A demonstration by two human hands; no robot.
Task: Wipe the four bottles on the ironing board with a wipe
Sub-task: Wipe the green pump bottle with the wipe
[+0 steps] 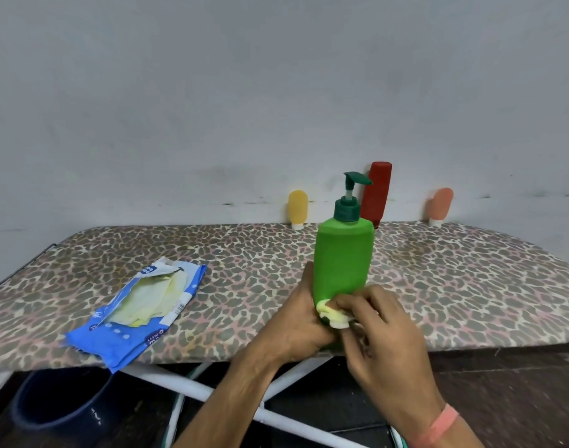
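Note:
A green pump bottle with a dark green pump stands upright near the front edge of the leopard-print ironing board. My left hand grips its lower left side. My right hand pinches a pale yellow wipe against the bottle's base. Along the back edge by the wall stand a yellow bottle, a red bottle partly hidden behind the pump, and an orange bottle, the yellow and orange ones cap down.
An opened blue wipe packet lies on the board's left front, wipes showing inside. A grey wall rises right behind the board. Below are white board legs and a dark blue bucket on the floor.

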